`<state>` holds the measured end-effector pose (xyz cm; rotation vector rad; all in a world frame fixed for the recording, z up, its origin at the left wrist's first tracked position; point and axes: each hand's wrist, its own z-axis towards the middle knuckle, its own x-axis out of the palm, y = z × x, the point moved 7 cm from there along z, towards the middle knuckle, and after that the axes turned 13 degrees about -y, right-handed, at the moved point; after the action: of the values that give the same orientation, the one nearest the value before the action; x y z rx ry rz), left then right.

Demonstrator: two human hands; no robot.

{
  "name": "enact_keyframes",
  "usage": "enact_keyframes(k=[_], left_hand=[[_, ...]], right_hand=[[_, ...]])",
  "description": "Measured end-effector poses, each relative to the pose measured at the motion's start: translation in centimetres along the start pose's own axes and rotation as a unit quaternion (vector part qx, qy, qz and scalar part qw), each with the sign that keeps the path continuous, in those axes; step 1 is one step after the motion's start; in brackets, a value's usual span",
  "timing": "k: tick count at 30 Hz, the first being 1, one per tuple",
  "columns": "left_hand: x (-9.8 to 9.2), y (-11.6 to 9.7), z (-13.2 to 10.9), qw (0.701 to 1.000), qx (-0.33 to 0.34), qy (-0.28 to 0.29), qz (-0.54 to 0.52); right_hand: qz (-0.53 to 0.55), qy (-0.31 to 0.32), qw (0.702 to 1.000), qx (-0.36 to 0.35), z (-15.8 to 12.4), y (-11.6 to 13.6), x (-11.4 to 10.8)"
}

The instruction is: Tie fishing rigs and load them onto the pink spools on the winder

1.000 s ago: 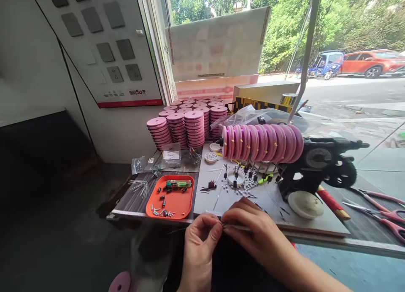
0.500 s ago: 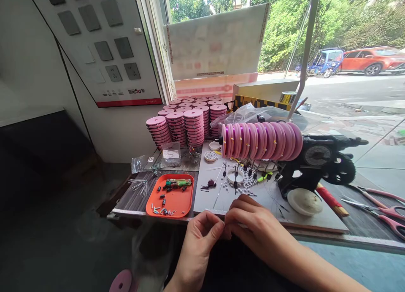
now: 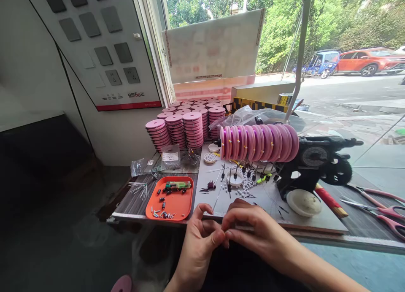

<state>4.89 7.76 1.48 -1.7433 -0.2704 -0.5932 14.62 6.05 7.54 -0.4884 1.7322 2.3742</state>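
Right of the orange tray [image 3: 171, 201], left hand [image 3: 198, 246] and right hand [image 3: 253, 233] meet, fingers pinched shut on something unreadably small.

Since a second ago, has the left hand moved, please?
Yes: the left hand has raised its forefinger up to the table edge, right of the orange tray.

Left hand [image 3: 198, 243] and right hand [image 3: 253, 231] meet fingertip-to-fingertip at the surface [image 3: 316, 223] front edge, both pinched; item too small to tell. Orange tray [image 3: 177, 203] just left, pink spool row [image 3: 257, 142] behind.
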Motion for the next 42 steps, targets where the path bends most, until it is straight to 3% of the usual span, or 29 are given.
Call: enact_keyframes(k=[7, 12, 15, 19, 26, 29, 33, 35, 37, 42], left_hand=[[-0.2, 0.3, -0.2, 0.998, -0.053, 0.039, 0.022], [-0.8, -1.0, -0.5, 0.981, 0.013, -0.017, 0.195], [-0.2, -1.0, -0.4, 0.975, 0.028, -0.02, 0.218], [0.3, 0.2, -0.2, 0.988, -0.013, -0.004, 0.152], [0.6, 1.5, -0.5, 0.996, -0.09, -0.001, -0.008], [0.3, 1.7, -0.5, 0.996, -0.08, -0.027, -0.013], [-0.2, 2.0, -0.7, 0.995, -0.069, -0.056, -0.038], [-0.4, 2.4, -0.8, 0.992, -0.081, -0.071, -0.064], [-0.7, 2.9, -1.0, 0.985, -0.103, -0.098, -0.096], [-1.3, 3.7, -1.3, 0.971, -0.135, -0.14, -0.141]], right_hand=[[-0.015, -0.023, 0.999, -0.023, 0.2, -0.7, -0.2], [-0.054, -0.053, 0.996, -0.038, 0.2, -1.1, -0.4], [-0.051, -0.062, 0.996, -0.05, 0.2, -1.0, -0.3], [-0.005, -0.068, 0.997, -0.036, 0.2, -1.3, -0.4], [0.221, -0.006, 0.972, 0.078, 0.2, -2.8, 0.8], [0.172, -0.021, 0.983, 0.061, 0.1, -2.9, 0.7], [0.0, -0.139, 0.99, -0.013, -0.6, -2.7, -0.8], [-0.017, -0.185, 0.983, -0.003, -1.4, -3.1, -1.2], [0.02, -0.184, 0.982, 0.045, -1.9, -4.0, -0.7], [0.166, -0.108, 0.97, 0.144, -2.2, -5.0, 1.4]])
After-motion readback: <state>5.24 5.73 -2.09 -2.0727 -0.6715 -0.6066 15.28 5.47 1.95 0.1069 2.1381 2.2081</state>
